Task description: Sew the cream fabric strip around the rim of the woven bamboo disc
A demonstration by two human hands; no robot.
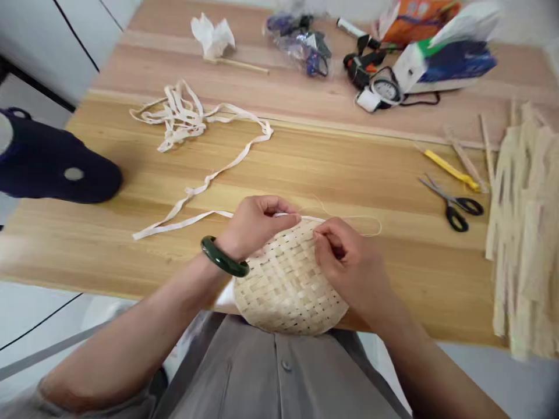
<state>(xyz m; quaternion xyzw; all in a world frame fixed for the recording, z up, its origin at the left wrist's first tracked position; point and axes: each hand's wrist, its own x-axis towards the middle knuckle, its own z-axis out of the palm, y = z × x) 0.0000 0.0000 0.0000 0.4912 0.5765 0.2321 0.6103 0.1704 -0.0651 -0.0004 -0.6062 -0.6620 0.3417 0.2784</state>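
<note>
Through the head camera, I have the left hand [257, 227] closed on a pale strip [196, 216] at the rim of the bamboo weave [288, 285], seemingly to keep it tight. The right hand [349, 262] pinches the weave's upper edge, steadying it. The weave sits at the near edge of the surface [349, 174], propped against my shirt [279, 372], with scissors [452, 203] off to its right.

A domed piece of pale bamboo weave [288, 285], checkered with small gaps, tilted over the near edge of the table [419, 279]

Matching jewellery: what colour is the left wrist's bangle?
The bangle is dark green; head view.
</note>
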